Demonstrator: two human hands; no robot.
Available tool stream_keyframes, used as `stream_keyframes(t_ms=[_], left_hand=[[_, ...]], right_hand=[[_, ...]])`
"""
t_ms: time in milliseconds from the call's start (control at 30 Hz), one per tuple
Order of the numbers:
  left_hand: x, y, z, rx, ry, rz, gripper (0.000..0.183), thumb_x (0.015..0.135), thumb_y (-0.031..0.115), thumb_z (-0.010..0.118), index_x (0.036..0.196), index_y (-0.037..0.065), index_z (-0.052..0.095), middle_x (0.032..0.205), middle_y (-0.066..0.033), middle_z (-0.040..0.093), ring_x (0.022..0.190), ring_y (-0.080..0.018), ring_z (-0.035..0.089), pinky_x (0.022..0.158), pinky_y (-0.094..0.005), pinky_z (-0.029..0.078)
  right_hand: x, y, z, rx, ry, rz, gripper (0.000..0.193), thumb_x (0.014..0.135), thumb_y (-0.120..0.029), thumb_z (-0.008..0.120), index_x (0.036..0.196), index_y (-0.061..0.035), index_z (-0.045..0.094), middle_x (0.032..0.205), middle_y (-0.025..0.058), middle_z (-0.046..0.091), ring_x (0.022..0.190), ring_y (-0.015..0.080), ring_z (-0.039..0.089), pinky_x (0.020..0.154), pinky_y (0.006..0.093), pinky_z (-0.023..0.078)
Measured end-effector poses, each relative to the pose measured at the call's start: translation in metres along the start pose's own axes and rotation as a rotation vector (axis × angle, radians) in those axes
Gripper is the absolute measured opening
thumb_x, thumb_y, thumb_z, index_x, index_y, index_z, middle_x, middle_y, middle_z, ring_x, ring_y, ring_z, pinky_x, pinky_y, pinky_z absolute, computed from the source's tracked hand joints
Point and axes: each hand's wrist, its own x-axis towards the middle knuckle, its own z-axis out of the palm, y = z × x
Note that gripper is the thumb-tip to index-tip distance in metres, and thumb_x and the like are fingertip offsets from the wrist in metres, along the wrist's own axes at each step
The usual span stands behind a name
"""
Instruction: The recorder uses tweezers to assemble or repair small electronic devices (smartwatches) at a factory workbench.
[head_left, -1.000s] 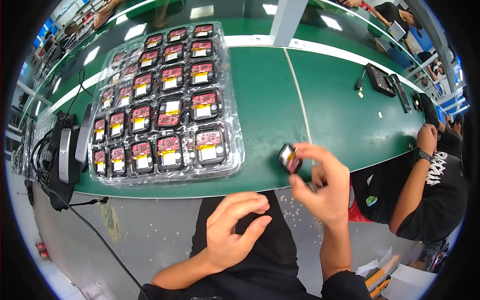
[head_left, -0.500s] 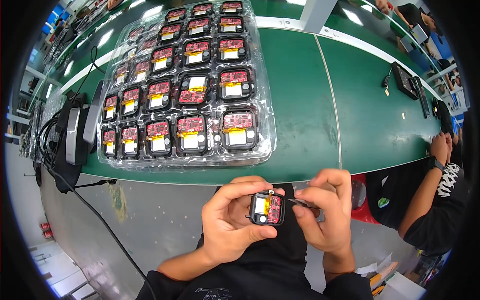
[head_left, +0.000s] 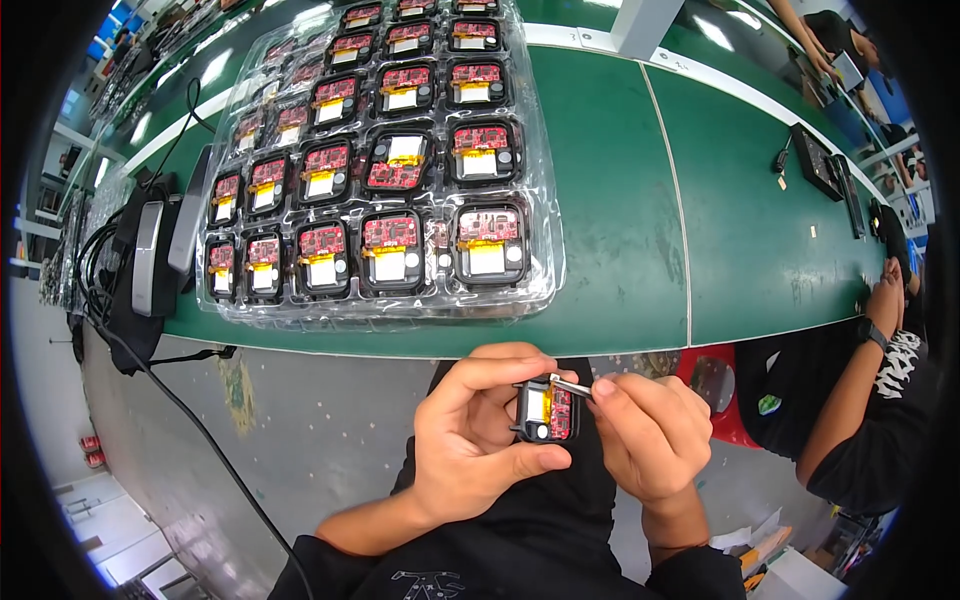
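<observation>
1. Well left of the fingers, see a black-and-grey device (head_left: 148, 258) at the left end of the green bench (head_left: 620, 250).
2. Ahead and left of the fingers, see a clear plastic tray (head_left: 543, 270) on the bench, bearing rows of similar open casings (head_left: 492, 243); well apart from both hands.
3. With the left hand (head_left: 455, 455), grips a black square casing (head_left: 548, 405) by opposite edges, with thumb at the lower edge and fingers curled round the upper; holds it off the bench, open side up, showing a white block (head_left: 536, 404) and a red circuit board (head_left: 562, 412).
4. Looks light and stiff in the shell, perhaps slippery if smooth; probably fragile at the exposed electronics; best taken by the black rim.
5. Just right of the left fingers, with the right hand (head_left: 655, 440), pinches a slim metal tool (head_left: 573, 387), seemingly tweezers; points it at the casing's upper edge; cannot tell whether touching.
6. Far right of the right fingers, see a co-worker's hand (head_left: 885, 295).
</observation>
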Motion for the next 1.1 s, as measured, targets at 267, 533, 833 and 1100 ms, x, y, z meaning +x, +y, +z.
stream_keyframes(t_ms=[267,533,833,1100], left_hand=[[0.0015,-0.0036,-0.0027,-0.058,-0.062,0.014,0.068,0.076,0.006,0.089,0.133,-0.002,0.053,0.132,-0.0180,0.052,0.122,-0.0321,0.061,0.105,-0.0437,0.053],[0.0007,-0.0020,-0.0052,-0.104,-0.134,0.033,0.065,0.079,-0.009,0.083,0.136,-0.005,0.053,0.138,-0.0165,0.046,0.128,-0.0289,0.057,0.110,-0.0415,0.051],[-0.0015,-0.0016,-0.0062,-0.072,-0.127,0.016,0.064,0.079,-0.009,0.083,0.136,-0.004,0.054,0.139,-0.0160,0.045,0.128,-0.0262,0.056,0.109,-0.0404,0.051],[-0.0051,0.0053,-0.0036,-0.045,-0.092,-0.037,0.064,0.079,-0.010,0.082,0.136,-0.006,0.053,0.140,-0.0131,0.045,0.127,-0.0231,0.055,0.106,-0.0366,0.052]], right_hand=[[-0.0002,0.0022,-0.0032,0.193,-0.035,0.181,0.031,0.067,0.003,0.082,0.097,-0.0012,0.076,0.083,0.0092,0.071,0.053,0.0187,0.056,0.048,0.0284,0.043],[0.0009,0.0030,-0.0030,0.323,-0.046,0.260,0.027,0.071,0.002,0.084,0.096,-0.0027,0.076,0.080,0.0088,0.072,0.053,0.0197,0.058,0.049,0.0290,0.045],[0.0010,0.0015,-0.0033,0.206,-0.053,0.203,0.029,0.067,0.005,0.082,0.094,-0.0021,0.075,0.079,0.0082,0.070,0.053,0.0194,0.057,0.049,0.0294,0.044],[-0.0036,-0.0032,-0.0007,0.100,-0.015,0.116,0.030,0.065,0.007,0.079,0.093,-0.0001,0.074,0.081,0.0073,0.070,0.053,0.0177,0.054,0.048,0.0292,0.040]])
